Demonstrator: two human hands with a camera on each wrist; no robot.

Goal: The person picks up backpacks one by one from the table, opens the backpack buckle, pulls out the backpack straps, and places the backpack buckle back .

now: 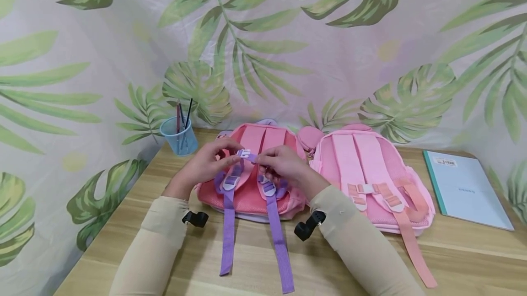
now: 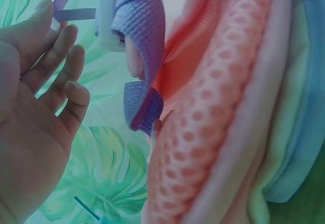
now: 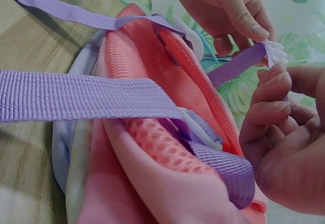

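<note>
judged from the middle of the coral-red mesh-backed backpack [image 1: 249, 202], a light-blue round pencil cup [image 1: 176, 142] with slim pencils [image 1: 178, 120] stands at ten o'clock, on the light wood-grain table [image 1: 255, 259]. next comes the left hand [image 1: 206, 161], between nine and ten o'clock, its thumb and fingers pinching a small white plastic buckle [image 1: 245, 153]. that buckle sits at twelve o'clock, raised over the backpack's back panel; it is too small and partly covered, so i can't tell whether its halves are joined. two flat purple webbing tails [image 1: 228, 241] hang toward six o'clock, onto the table. at two o'clock the right hand [image 1: 284, 163] pinches the narrow purple webbing strap [image 1: 252, 158] just beside the buckle, its fingers curled. at three o'clock, close by, lies a pale pink fabric backpack [image 1: 372, 163] with peach straps [image 1: 413, 250], and farther out the same way a pale blue rectangular notebook [image 1: 469, 191] with a teal spine.
</note>
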